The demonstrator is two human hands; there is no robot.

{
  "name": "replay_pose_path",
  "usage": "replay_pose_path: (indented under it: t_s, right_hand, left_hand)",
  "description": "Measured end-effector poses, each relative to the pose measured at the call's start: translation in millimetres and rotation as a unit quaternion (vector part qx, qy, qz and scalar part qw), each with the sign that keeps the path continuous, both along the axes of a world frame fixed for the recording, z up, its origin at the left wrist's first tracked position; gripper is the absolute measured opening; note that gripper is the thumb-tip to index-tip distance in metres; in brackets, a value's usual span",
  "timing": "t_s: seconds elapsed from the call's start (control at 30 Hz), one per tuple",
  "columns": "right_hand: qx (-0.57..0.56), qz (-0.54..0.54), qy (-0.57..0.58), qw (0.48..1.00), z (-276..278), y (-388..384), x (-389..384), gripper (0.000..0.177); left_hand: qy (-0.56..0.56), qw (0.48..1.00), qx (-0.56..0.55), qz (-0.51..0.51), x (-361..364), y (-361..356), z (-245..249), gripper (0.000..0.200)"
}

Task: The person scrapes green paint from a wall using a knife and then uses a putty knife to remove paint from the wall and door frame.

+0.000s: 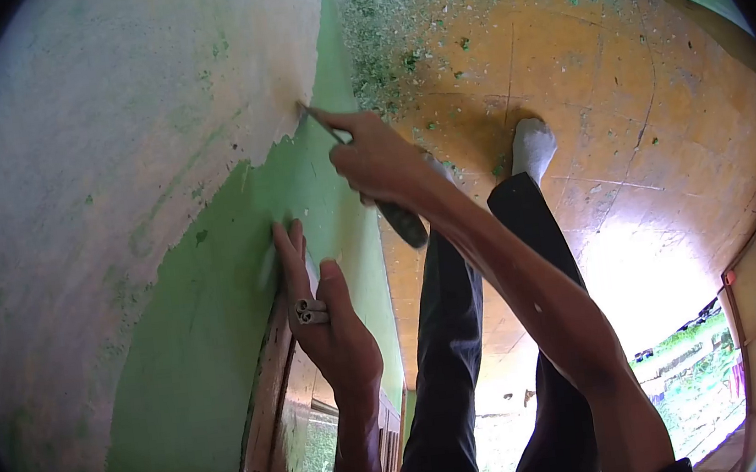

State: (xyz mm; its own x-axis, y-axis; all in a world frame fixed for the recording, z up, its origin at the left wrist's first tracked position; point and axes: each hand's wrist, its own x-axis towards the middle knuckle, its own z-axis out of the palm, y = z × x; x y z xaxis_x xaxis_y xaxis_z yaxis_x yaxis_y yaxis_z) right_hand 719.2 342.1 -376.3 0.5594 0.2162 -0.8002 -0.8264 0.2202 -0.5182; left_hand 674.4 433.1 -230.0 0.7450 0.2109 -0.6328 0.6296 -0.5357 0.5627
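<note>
The wall has green paint (pixel 187 348) below and a bare, pale scraped area (pixel 111 153) above, with a ragged edge between them. My right hand (pixel 379 162) is closed around a scraper (pixel 404 224) with a dark handle, its blade tip against the wall at the paint edge. Lower down, my left hand (pixel 337 328) is near the green wall, its fingers extended and pointing up. Small rolled tubes (pixel 310 312) are held between the thumb and fingers of that hand.
Paint flakes (pixel 377 52) lie thickly along the wall's base and scattered over the orange floor (pixel 584 94). My sock-covered foot (pixel 534 146) stands on the floor. A wooden frame (pixel 264 423) is set in the wall at the lower left. A bright opening (pixel 697 377) shows at the lower right.
</note>
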Motion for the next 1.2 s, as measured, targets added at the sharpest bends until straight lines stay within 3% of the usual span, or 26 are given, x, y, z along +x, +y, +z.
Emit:
replay_pose_path:
  t_s: [0.13, 0.23, 0.4, 0.47, 0.6, 0.7, 0.87, 1.07, 1.2]
  right_hand:
    - [0.0, -0.033, 0.028, 0.999, -33, -1, 13, 0.065]
    - [0.003, -0.009, -0.02, 1.0, -12, 2, -2, 0.064]
    - [-0.001, -0.036, -0.014, 0.999, -37, 6, -3, 0.065]
    - [0.04, -0.003, -0.005, 0.999, -4, -7, 1, 0.065]
    - [0.049, 0.01, -0.002, 0.999, -16, -8, 2, 0.066]
    - [-0.024, -0.011, -0.058, 0.998, -10, -1, -10, 0.067]
    - [-0.01, 0.017, -0.014, 1.0, -21, -9, 11, 0.065]
    - [0.034, 0.017, -0.039, 0.999, -15, -15, 1, 0.064]
    - [0.001, 0.005, -0.06, 0.998, -4, -9, 0, 0.064]
  left_hand:
    - [0.002, 1.0, 0.007, -0.009, -1, 2, 1, 0.057]
    - [0.009, 1.0, 0.01, -0.017, 1, 4, 2, 0.057]
    - [0.018, 1.0, 0.006, 0.008, 4, -2, 4, 0.057]
    - [0.005, 1.0, 0.003, 0.003, 2, 1, 1, 0.057]
    - [0.008, 1.0, 0.001, -0.005, 0, 2, 0, 0.057]
    - [0.011, 1.0, 0.007, 0.003, 2, -3, 2, 0.057]
    - [0.023, 1.0, -0.007, -0.005, 1, 1, 5, 0.058]
    - [0.006, 1.0, -0.008, -0.016, 0, 4, 1, 0.058]
    - [0.003, 1.0, -0.005, -0.013, 0, 1, 0, 0.058]
